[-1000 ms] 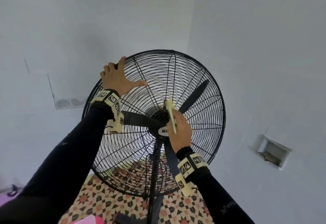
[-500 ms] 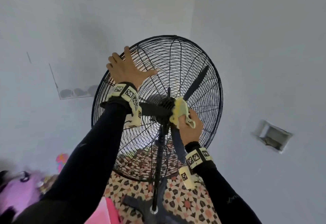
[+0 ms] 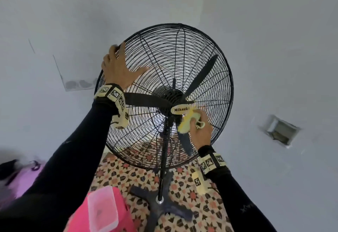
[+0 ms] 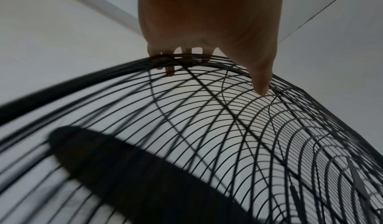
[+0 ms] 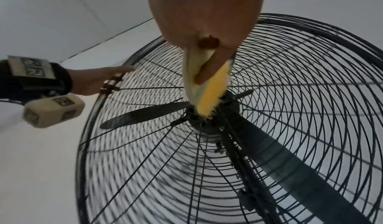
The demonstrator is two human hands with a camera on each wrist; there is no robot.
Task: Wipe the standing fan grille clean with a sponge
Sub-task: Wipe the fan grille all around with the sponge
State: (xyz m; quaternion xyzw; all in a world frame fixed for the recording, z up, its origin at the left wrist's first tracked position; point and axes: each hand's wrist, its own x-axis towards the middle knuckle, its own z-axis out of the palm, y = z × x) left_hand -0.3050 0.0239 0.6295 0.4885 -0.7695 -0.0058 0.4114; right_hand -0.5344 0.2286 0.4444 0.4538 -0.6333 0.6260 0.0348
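Head view records grey walls (image 3: 73, 12), patterned floor tiles (image 3: 192, 191) and my right hand (image 3: 200, 134) clamping the yellow sponge (image 3: 188, 121) against the fan grille (image 3: 177, 48) beside its hub (image 3: 168, 94); left wrist view, my left hand (image 4: 207, 22) curled over the rim (image 4: 196, 57); right wrist view, sponge folded between my fingers (image 5: 204, 73).

Head above, wrists close; common grille (image 3: 201, 63)
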